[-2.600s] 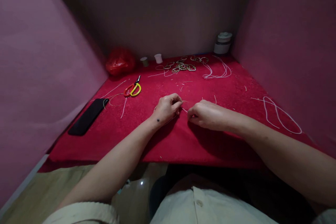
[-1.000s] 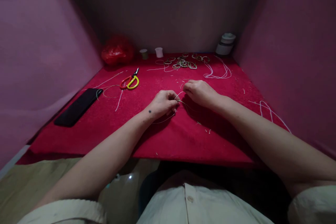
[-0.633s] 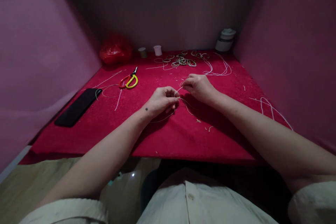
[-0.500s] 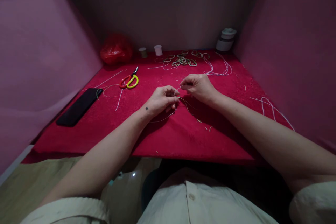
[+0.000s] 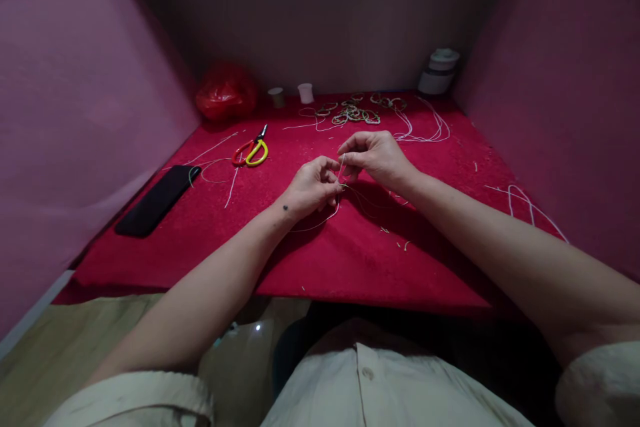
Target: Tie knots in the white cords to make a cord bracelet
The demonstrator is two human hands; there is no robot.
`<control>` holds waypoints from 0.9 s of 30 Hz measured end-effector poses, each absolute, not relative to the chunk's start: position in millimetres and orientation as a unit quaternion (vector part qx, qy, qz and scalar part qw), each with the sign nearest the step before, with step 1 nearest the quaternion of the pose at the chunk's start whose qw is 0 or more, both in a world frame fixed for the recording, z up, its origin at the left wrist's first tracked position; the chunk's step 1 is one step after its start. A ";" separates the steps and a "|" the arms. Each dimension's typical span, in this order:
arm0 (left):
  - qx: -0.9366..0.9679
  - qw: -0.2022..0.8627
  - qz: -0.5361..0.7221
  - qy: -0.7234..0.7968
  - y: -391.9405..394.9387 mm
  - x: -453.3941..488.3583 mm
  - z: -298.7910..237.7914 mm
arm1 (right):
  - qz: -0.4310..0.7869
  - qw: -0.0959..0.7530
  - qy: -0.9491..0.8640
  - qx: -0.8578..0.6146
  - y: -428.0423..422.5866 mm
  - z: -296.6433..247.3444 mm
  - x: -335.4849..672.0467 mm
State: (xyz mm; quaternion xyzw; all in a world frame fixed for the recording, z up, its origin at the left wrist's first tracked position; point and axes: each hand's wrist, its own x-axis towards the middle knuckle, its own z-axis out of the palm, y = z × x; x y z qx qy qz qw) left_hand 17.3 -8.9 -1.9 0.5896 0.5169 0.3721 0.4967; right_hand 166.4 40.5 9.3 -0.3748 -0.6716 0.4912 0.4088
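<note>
My left hand and my right hand meet over the middle of the red felt table. Both pinch a thin white cord that stands up between their fingertips. A loop of the same cord trails down onto the felt under my left hand. My right hand sits a little farther back and higher than the left. Whether beads are on the held cord is too small to make out.
Red and yellow scissors and a black phone lie at the left. Finished beaded loops, loose white cords, two small cups, a red bag and a white spool line the back. Another cord lies right. Pink walls enclose three sides.
My right hand has swung from beside the left to behind and above it, drawing the cord upward between the fingertips. My left hand has stayed near the same spot.
</note>
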 end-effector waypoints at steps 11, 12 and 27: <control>0.605 0.484 0.377 0.508 -10.2 18.0 -1.2 | 0.486 0.372 -0.695 -0.377 43.1 16.1 160.2; 0.605 0.484 0.377 0.508 -10.3 17.8 -0.8 | 0.486 0.373 -0.693 -0.381 43.1 15.9 159.8; 0.614 0.476 0.372 0.508 -7.8 14.3 -2.3 | 0.478 0.368 -0.693 -0.395 52.8 19.5 152.9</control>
